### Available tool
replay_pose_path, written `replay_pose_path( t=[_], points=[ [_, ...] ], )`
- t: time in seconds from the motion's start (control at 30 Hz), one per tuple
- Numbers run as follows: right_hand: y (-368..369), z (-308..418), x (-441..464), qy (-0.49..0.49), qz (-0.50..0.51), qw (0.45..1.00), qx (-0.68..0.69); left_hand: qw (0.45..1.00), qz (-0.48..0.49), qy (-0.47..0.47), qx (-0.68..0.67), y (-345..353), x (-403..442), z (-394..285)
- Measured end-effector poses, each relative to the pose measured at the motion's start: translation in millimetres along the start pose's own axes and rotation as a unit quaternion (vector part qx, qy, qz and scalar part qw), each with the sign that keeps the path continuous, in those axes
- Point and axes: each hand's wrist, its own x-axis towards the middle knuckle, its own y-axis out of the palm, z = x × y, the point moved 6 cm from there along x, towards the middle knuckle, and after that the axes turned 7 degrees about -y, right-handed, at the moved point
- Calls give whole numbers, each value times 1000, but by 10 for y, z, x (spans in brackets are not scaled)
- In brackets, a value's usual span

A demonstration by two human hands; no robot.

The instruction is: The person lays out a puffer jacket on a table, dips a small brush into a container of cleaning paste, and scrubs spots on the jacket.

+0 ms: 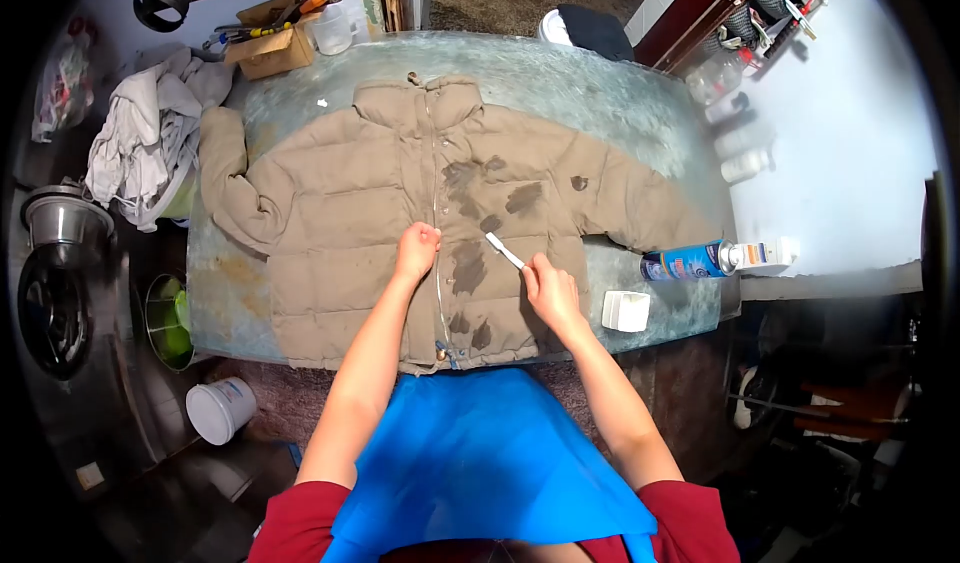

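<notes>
A brown quilted jacket (340, 213) lies spread front side up on the worktable. Dark wet-looking patches mark its front panel to the right of the zipper and one spot on the right-hand sleeve. My left hand (418, 251) is closed in a pinch on the jacket's front edge by the zipper. Between the fingers of my right hand (552, 293) is a slim white brush (506, 252), its head close to the stained panel; contact cannot be made out. A small white square container (626, 311) stands right of my right hand.
A blue spray can (688, 261) lies by the sleeve cuff, beside a small white box (768, 254). At the back left of the worktable (600, 83) are a cardboard box of tools (272, 51) and a clear cup (331, 31). Pale cloth (150, 133) is heaped at the left.
</notes>
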Motion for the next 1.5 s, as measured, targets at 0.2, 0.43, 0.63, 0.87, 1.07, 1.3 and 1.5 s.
replay_pose_path(
  t=[0.2,0.43,0.63,0.87,1.07,1.3,1.5],
  points=[
    [-76,73,79,3,-17,998,-65,1000,-6,-5,27,-6,9,-7],
    [-56,101,65,9,25,998,-64,999,-15,-6,34,-5,19,16],
    [16,106,52,-12,37,999,-28,1000,-10,0,22,2,20,5],
    [-16,151,27,0,27,997,-68,1000,-9,18,10,26,11,33],
    [-804,-442,-436,60,-181,952,238,1000,9,0,-11,7,65,98],
    [-1469,-1237,-1728,173,-242,919,260,996,42,-1,-73,-15,-20,50],
    [-1412,-1320,-1799,193,-103,975,-44,987,48,-8,-150,-122,-505,-320]
  ],
)
